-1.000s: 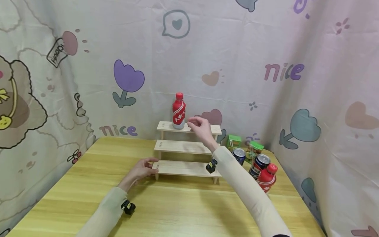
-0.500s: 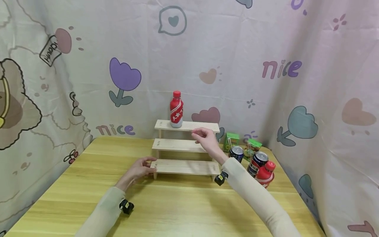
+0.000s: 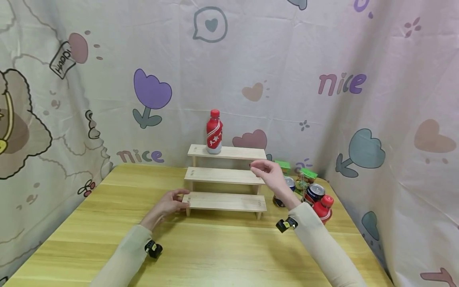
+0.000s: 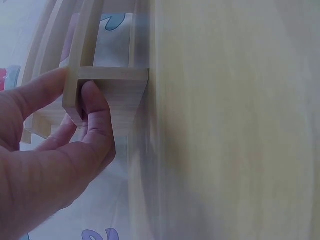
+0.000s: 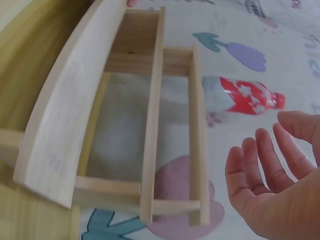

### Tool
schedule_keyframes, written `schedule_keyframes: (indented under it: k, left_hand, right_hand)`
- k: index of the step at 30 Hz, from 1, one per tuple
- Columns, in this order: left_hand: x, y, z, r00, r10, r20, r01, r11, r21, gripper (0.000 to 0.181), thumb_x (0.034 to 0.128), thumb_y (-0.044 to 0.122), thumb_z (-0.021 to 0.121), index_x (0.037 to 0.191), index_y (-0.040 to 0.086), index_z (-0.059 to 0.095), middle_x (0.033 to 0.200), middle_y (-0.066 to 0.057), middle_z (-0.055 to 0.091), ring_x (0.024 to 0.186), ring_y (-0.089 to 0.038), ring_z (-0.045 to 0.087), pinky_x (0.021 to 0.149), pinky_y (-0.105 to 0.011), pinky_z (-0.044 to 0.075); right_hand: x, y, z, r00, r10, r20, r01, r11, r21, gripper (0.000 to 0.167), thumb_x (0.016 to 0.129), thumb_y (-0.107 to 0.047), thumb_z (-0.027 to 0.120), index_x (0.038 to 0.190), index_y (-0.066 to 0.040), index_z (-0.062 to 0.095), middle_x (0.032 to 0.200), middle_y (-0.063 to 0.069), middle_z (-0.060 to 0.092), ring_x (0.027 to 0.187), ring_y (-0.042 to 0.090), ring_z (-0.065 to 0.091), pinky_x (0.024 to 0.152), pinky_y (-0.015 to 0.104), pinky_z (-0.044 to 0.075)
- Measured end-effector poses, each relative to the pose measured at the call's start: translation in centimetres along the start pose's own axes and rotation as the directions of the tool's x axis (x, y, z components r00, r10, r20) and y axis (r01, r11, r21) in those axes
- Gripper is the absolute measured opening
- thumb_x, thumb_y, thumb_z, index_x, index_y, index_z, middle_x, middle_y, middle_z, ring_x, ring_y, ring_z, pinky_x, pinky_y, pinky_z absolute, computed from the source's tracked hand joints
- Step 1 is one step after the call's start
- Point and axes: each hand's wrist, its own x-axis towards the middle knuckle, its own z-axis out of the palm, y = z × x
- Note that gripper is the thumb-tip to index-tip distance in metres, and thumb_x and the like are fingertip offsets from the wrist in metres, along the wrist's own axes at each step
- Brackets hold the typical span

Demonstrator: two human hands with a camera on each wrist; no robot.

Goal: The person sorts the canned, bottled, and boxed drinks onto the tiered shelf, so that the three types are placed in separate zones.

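Observation:
A three-tier wooden display rack (image 3: 226, 201) stands on the table. My left hand (image 3: 169, 204) grips the left end of its lowest board; in the left wrist view the thumb and fingers of that hand (image 4: 60, 145) pinch the board from both faces. On the top tier, left of its middle, a red and white drink bottle (image 3: 214, 133) stands upright. My right hand (image 3: 270, 175) hovers by the rack's right side, holding nothing. Its fingers are loosely bent and apart from the bottle (image 5: 245, 96) in the right wrist view.
Right of the rack stand a dark blue can (image 3: 279, 201), another dark can (image 3: 314, 193), a red-capped bottle (image 3: 324, 207) and two green packages (image 3: 305, 179), partly behind my right hand. A patterned curtain (image 3: 287, 59) hangs behind the wooden table (image 3: 215, 255).
My right hand has moved away from the bottle, to the right and down toward the drinks. The left hand keeps its hold on the rack, and the bottle stays on the top tier.

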Motion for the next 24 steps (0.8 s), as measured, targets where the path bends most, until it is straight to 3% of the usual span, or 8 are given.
schedule_keyframes:
  k: [3, 11, 24]
  left_hand:
    - [-0.1, 0.1, -0.1, 1.0, 0.003, -0.002, -0.003, 1.0, -0.002, 0.056, 0.0846, -0.001, 0.07, 0.136, -0.004, 0.048, 0.099, -0.015, 0.061, 0.078, -0.018, 0.063, 0.072, -0.03, 0.056]
    - [-0.2, 0.1, -0.1, 1.0, 0.009, -0.001, -0.009, 1.0, 0.011, 0.057, 0.0847, 0.0, 0.071, 0.137, -0.003, 0.048, 0.098, -0.014, 0.06, 0.078, -0.018, 0.062, 0.072, -0.031, 0.056]
    - [0.0, -0.1, 0.0, 1.0, 0.013, 0.011, -0.013, 1.0, -0.006, 0.058, 0.0841, -0.001, 0.071, 0.137, -0.004, 0.047, 0.099, -0.015, 0.06, 0.079, -0.019, 0.062, 0.074, -0.032, 0.057]
  right_hand:
    - [-0.6, -0.1, -1.0, 1.0, 0.006, 0.002, -0.006, 1.0, 0.002, 0.032, 0.094, -0.026, 0.067, 0.12, -0.007, 0.066, 0.117, 0.014, 0.066, 0.104, 0.038, 0.06, 0.082, 0.037, 0.054]
    - [-2.2, 0.6, -3.3, 0.999, 0.033, -0.018, -0.035, 0.997, -0.065, 0.034, 0.092, -0.027, 0.069, 0.119, -0.006, 0.067, 0.117, 0.014, 0.067, 0.099, 0.011, 0.061, 0.088, 0.03, 0.052]
    - [-5.1, 1.8, -8.5, 0.998, 0.056, -0.023, -0.059, 0.988, -0.143, 0.043, 0.093, -0.028, 0.067, 0.126, -0.001, 0.061, 0.124, 0.018, 0.063, 0.102, 0.003, 0.06, 0.089, 0.017, 0.049]
